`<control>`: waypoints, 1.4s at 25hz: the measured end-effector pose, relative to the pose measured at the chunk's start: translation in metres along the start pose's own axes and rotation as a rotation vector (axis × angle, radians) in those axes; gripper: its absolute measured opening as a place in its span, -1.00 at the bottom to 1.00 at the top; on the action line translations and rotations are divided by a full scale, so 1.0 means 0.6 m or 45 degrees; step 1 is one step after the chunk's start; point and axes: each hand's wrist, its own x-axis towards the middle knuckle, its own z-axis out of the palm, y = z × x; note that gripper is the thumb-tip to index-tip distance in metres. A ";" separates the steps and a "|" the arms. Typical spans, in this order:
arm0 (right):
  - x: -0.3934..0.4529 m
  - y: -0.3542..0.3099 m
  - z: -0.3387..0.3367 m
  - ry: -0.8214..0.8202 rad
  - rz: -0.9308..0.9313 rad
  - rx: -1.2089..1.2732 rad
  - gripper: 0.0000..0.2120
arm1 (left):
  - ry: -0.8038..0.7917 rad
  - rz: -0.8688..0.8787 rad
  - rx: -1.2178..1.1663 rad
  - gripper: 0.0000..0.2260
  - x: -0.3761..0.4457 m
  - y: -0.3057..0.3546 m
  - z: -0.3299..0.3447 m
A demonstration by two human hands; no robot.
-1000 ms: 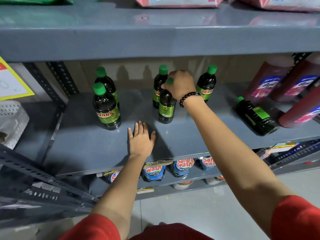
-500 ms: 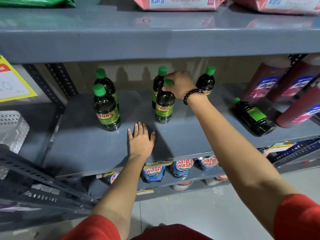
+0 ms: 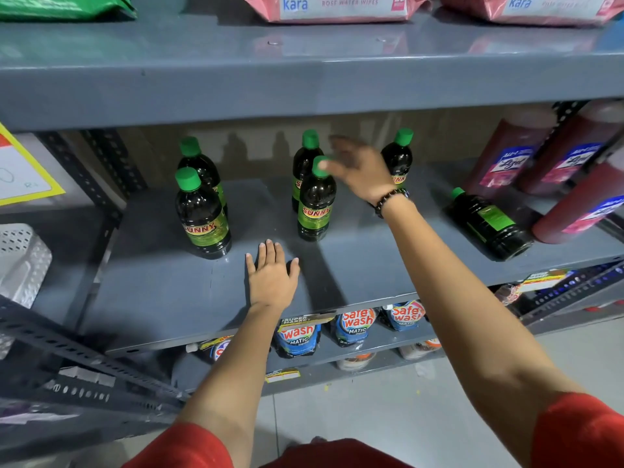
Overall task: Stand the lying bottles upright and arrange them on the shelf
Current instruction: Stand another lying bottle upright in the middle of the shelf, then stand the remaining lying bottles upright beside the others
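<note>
Right hand (image 3: 359, 170) is spread loose and blurred beside the green cap of the front-middle bottle (image 3: 316, 201), gripping nothing. That bottle stands upright mid-shelf (image 3: 162, 285). Left hand (image 3: 271, 276) lies flat, palm down, near the shelf's front edge. One bottle (image 3: 489, 224) lies on its side toward the right end.

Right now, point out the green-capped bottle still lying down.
The bottle at the right, beside the red bottles. It lies on its side, cap toward the back; the other five stand upright.
</note>
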 end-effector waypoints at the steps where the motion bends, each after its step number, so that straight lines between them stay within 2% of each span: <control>1: -0.013 0.021 -0.011 0.268 0.061 0.157 -0.60 | 0.001 -0.001 -0.006 -0.49 0.000 0.001 0.000; 3: -0.039 0.086 -0.041 0.787 0.252 0.188 -0.68 | 0.001 -0.006 -0.011 -0.49 0.001 0.002 0.001; 4: -0.051 0.124 -0.060 0.914 0.369 0.041 -0.66 | 0.002 -0.007 -0.006 -0.49 0.001 0.003 0.001; 5: -0.064 0.160 -0.079 0.930 0.511 -0.165 -0.63 | 0.007 -0.006 0.002 -0.49 0.001 0.002 0.001; 8: -0.095 0.255 -0.114 0.780 0.831 -0.666 -0.59 | 0.016 -0.010 0.015 -0.49 0.001 0.001 0.001; 12: -0.101 0.345 -0.158 0.528 0.996 -0.947 -0.54 | 0.033 -0.012 0.003 -0.50 0.001 0.003 0.004; 15: -0.103 0.378 -0.183 0.416 1.064 -1.003 -0.52 | 0.035 -0.018 -0.012 -0.50 0.003 0.003 0.004; 19: -0.104 0.383 -0.191 0.489 0.933 -1.130 -0.51 | 0.034 -0.025 -0.016 -0.50 0.003 0.002 0.005; 24: -0.095 0.357 -0.181 0.471 0.975 -1.179 -0.65 | 0.043 -0.023 -0.015 -0.51 0.002 0.002 0.005; 33: -0.104 0.359 -0.178 0.447 0.943 -1.101 -0.49 | 0.049 -0.029 -0.036 -0.51 0.000 0.003 0.005; 35: -0.105 0.347 -0.178 0.499 0.973 -1.003 -0.43 | 0.049 -0.026 -0.035 -0.51 0.002 0.003 0.006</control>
